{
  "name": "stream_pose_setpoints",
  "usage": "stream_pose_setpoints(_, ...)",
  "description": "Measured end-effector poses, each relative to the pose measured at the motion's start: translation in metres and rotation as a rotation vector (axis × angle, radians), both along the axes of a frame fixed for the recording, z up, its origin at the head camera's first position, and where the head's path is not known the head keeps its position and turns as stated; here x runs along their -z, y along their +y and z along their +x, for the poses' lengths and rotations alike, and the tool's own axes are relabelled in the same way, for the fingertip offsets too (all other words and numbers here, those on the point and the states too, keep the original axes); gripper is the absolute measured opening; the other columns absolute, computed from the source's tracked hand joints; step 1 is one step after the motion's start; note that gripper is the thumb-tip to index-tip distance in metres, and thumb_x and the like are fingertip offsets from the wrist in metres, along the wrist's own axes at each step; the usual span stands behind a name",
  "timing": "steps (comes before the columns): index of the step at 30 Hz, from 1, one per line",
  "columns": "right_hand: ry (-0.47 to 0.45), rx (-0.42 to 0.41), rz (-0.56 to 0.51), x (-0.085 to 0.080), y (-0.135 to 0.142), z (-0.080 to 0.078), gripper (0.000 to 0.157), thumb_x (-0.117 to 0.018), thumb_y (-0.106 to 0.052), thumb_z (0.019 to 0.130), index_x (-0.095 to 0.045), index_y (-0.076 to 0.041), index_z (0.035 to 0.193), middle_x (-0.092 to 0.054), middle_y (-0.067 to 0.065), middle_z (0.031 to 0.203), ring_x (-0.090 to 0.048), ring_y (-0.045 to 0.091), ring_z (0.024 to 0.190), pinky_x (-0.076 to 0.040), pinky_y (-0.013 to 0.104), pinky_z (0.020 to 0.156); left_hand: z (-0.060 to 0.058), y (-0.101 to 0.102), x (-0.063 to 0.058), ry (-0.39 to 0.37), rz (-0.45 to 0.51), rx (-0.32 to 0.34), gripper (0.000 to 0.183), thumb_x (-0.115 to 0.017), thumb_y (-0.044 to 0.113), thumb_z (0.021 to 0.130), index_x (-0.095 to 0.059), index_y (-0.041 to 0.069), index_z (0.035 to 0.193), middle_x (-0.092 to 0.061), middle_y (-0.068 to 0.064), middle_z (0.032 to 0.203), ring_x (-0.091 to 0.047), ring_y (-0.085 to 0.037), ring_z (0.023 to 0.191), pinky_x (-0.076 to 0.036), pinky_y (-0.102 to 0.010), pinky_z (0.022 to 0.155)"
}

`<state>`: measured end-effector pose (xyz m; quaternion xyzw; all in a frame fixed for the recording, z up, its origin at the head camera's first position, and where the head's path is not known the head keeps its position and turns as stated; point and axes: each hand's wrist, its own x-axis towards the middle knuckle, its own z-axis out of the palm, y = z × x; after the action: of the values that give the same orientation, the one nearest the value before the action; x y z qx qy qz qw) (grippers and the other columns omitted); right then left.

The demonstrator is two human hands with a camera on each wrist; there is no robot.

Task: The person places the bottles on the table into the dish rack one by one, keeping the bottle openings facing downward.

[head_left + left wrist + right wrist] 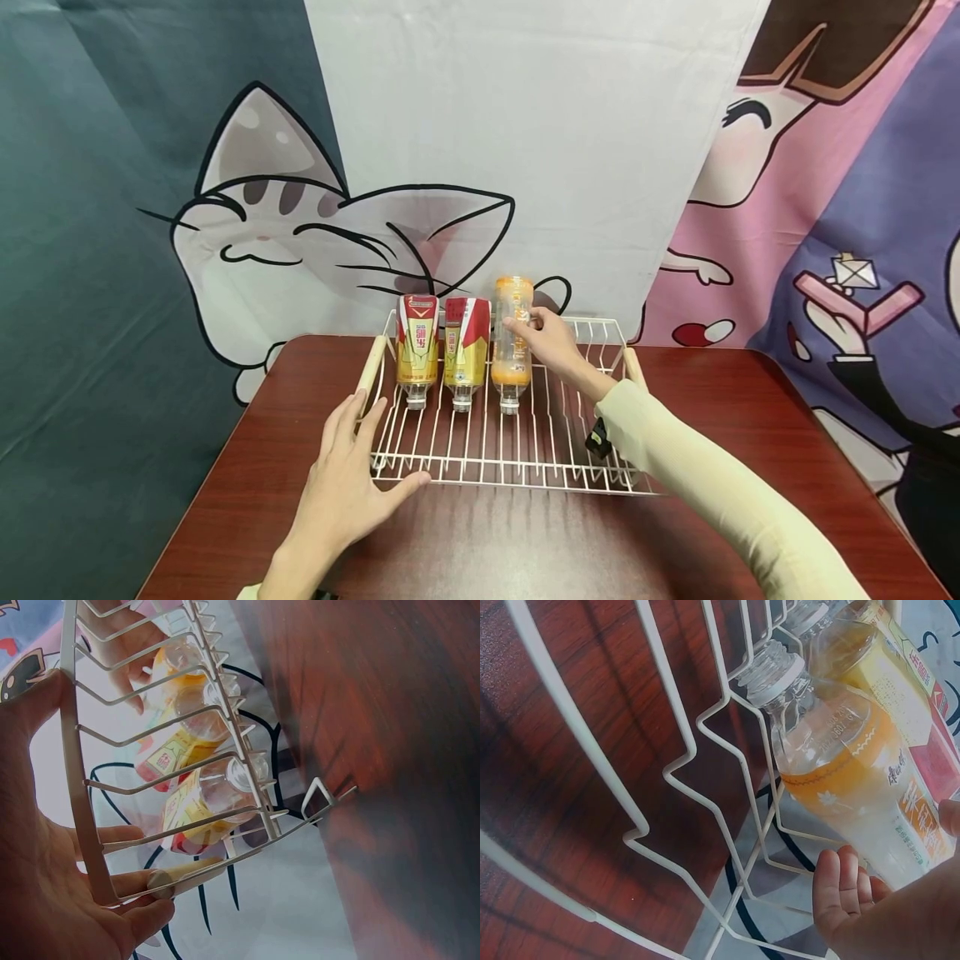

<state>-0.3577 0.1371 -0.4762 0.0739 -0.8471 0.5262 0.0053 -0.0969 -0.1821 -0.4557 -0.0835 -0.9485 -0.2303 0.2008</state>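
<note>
An orange-labelled clear plastic bottle [513,367] leans neck-down in a white wire rack [480,472]. My right hand [553,340] holds it near its upper end, with the thumb across the front; in the right wrist view the fingers [841,881] curl beside its lower side. To its left, two bottles with red-and-yellow labels, the middle bottle [466,350] and the left bottle [417,346], also stand neck-down. My left hand [347,475] touches the rack's front left corner, fingers spread along the wooden handle [372,367] and thumb at the front wire.
The rack sits on a reddish-brown table [540,550]. A second wooden handle [633,367] is on the rack's right side, beside my right forearm. Behind the table hangs a cloth backdrop [525,125] with a cartoon cat [262,242].
</note>
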Motion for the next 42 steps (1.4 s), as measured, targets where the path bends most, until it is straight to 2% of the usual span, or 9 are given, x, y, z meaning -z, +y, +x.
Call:
stream_pose_setpoints(5, -0.026, -0.007, 0.026, -0.052, -0.014, 0.05, 0.069, -0.073, -0.05, 0.105, -0.058, 0.002, 0.148, -0.058, 0.009, 0.106, -0.053, 0.019, 0.086, -0.049, 0.033, 0.072, 0.001, 0.0, 0.0, -0.009, 0.0, -0.003, 0.111, -0.094, 0.063, 0.077, -0.051, 0.007, 0.163, -0.037, -0.021, 0.172, -0.032, -0.039, 0.159, -0.06, -0.074, 0.079)
stream_pose_setpoints(7, -0.027, -0.004, 0.044, -0.058, -0.015, 0.056, 0.068, -0.072, -0.049, 0.106, -0.057, 0.002, 0.15, -0.056, 0.007, 0.106, -0.05, 0.017, 0.085, -0.047, 0.031, 0.072, 0.0, 0.0, 0.0, -0.009, 0.001, -0.003, 0.112, -0.093, 0.063, 0.077, -0.051, 0.007, 0.163, -0.037, -0.02, 0.172, -0.032, -0.039, 0.159, -0.06, -0.073, 0.079)
stream_pose_setpoints(13, -0.028, -0.002, 0.076, -0.061, -0.016, 0.057, 0.071, -0.069, -0.048, 0.108, -0.053, 0.002, 0.155, -0.053, 0.006, 0.105, -0.045, 0.016, 0.08, -0.041, 0.031, 0.071, -0.001, 0.0, -0.001, -0.003, -0.002, -0.001, 0.112, -0.094, 0.062, 0.077, -0.051, 0.007, 0.163, -0.037, -0.02, 0.172, -0.032, -0.039, 0.158, -0.061, -0.072, 0.078)
stream_pose_setpoints(17, -0.026, -0.006, 0.061, -0.056, -0.013, 0.053, 0.075, -0.07, -0.052, 0.105, -0.055, 0.002, 0.154, -0.058, 0.008, 0.107, -0.052, 0.019, 0.086, -0.048, 0.034, 0.072, -0.002, 0.0, 0.0, -0.001, -0.007, 0.003, 0.111, -0.094, 0.062, 0.077, -0.051, 0.006, 0.163, -0.038, -0.02, 0.172, -0.032, -0.039, 0.158, -0.061, -0.071, 0.078)
stream_pose_setpoints(24, -0.009, -0.003, 0.041, -0.01, 0.0, 0.009, 0.083, -0.074, -0.063, 0.1, -0.058, 0.002, 0.149, -0.064, 0.01, 0.106, -0.06, 0.021, 0.086, -0.055, 0.038, 0.069, -0.003, 0.0, 0.0, -0.008, -0.009, 0.006, 0.111, -0.094, 0.063, 0.077, -0.052, 0.006, 0.163, -0.038, -0.021, 0.172, -0.032, -0.04, 0.158, -0.061, -0.072, 0.079)
stream_pose_setpoints(27, -0.029, -0.006, 0.025, -0.018, -0.001, 0.016, 0.082, -0.074, -0.061, 0.101, -0.056, 0.002, 0.15, -0.068, 0.013, 0.116, -0.067, 0.024, 0.094, -0.061, 0.04, 0.076, -0.004, 0.0, -0.002, -0.012, -0.019, 0.008, 0.111, -0.094, 0.063, 0.077, -0.052, 0.005, 0.162, -0.038, -0.022, 0.171, -0.033, -0.041, 0.158, -0.061, -0.073, 0.082)
stream_pose_setpoints(29, -0.056, -0.027, 0.023, -0.037, -0.004, 0.033, 0.08, -0.071, -0.058, 0.104, -0.053, 0.001, 0.154, -0.068, 0.019, 0.126, -0.07, 0.029, 0.105, -0.064, 0.045, 0.087, -0.005, 0.0, -0.003, -0.013, -0.028, 0.011, 0.11, -0.093, 0.064, 0.077, -0.053, 0.005, 0.161, -0.039, -0.022, 0.171, -0.033, -0.042, 0.158, -0.06, -0.073, 0.084)
stream_pose_setpoints(34, -0.1, -0.064, 0.053, -0.067, -0.009, 0.059, 0.078, -0.061, -0.049, 0.112, -0.039, 0.005, 0.164, -0.061, 0.029, 0.147, -0.067, 0.043, 0.129, -0.06, 0.054, 0.105, -0.007, -0.001, -0.004, -0.013, -0.054, 0.012, 0.109, -0.089, 0.07, 0.078, -0.055, 0.007, 0.16, -0.042, -0.023, 0.169, -0.035, -0.042, 0.157, -0.058, -0.074, 0.094)
stream_pose_setpoints(42, -0.13, -0.03, 0.084, -0.078, -0.007, 0.065, 0.086, -0.052, -0.053, 0.115, -0.026, 0.007, 0.17, -0.044, 0.035, 0.166, -0.055, 0.05, 0.146, -0.048, 0.06, 0.12, -0.011, -0.005, -0.01, -0.004, -0.075, 0.018, 0.106, -0.088, 0.07, 0.079, -0.056, 0.008, 0.16, -0.049, -0.025, 0.163, -0.042, -0.044, 0.151, -0.048, -0.071, 0.112)
